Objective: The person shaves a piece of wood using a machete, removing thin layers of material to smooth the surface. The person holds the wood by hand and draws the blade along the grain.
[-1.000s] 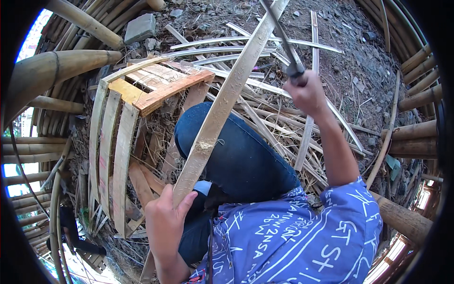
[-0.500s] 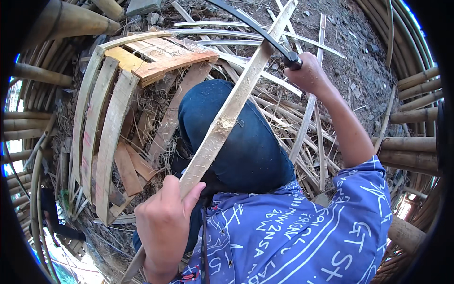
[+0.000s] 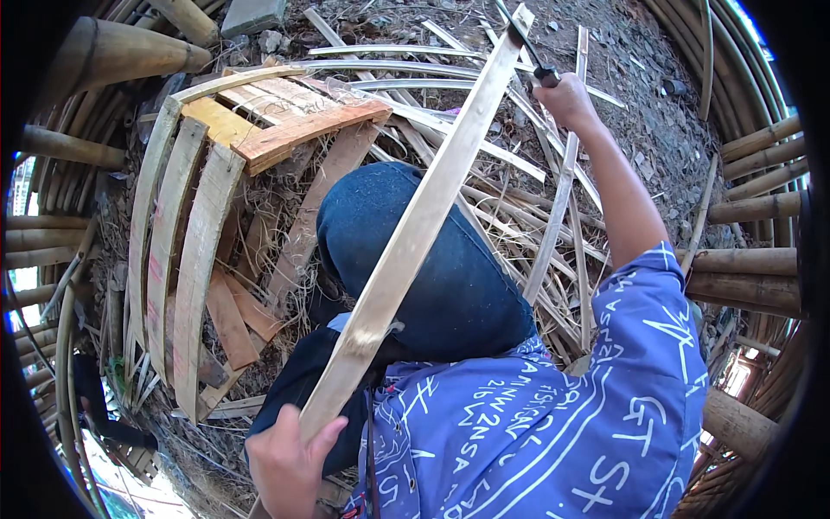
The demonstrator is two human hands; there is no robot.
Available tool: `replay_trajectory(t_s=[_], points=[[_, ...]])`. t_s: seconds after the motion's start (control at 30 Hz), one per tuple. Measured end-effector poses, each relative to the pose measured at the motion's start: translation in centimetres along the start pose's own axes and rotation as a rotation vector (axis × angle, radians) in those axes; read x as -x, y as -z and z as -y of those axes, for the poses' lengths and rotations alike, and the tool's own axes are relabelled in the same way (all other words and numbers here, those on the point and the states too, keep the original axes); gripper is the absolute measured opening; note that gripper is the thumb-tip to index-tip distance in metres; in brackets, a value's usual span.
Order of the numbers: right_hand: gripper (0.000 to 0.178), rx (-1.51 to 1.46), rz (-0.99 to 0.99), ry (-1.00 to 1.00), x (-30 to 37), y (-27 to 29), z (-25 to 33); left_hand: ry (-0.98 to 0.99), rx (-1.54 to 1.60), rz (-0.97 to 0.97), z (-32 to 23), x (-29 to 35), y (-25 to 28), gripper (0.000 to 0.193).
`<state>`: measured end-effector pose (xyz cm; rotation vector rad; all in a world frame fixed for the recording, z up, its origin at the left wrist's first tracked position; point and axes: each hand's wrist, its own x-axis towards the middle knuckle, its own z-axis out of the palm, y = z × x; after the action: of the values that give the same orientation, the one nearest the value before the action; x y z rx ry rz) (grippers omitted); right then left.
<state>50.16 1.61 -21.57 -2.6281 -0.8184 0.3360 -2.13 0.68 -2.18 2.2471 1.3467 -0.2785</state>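
A long, flat bamboo strip slants across my raised knee, from the lower left up to the far middle. My left hand grips its near end, thumb along one edge. A short tail of it runs on below the hand. My right hand is wrapped around the black handle of a long-bladed knife. The dark blade lies at the strip's far end, seemingly against it. Part of the blade is beyond the top of the view.
A slatted wooden crate lies at my left. Split bamboo strips and curly shavings cover the ground ahead and right of my knee. A grey block sits at the far left. Bamboo poles line both sides.
My left hand has drawn lower. The strip now shows a smoother stretch over my knee. The knife has swung to a steeper angle, and my right hand has moved slightly up and right.
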Motion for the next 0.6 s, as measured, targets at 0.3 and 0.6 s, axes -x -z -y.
replay_trajectory(t_s=[0.3,0.6], points=[[0.021,-0.378,0.08,0.09,7.7,4.2,3.1,-0.066,-0.054,-0.112,0.6,-0.6,-1.0,0.038],[0.016,-0.283,0.325,0.396,20.9,4.1,9.1,-0.296,-0.164,-0.261,-5.0,-7.9,-2.6,0.039]])
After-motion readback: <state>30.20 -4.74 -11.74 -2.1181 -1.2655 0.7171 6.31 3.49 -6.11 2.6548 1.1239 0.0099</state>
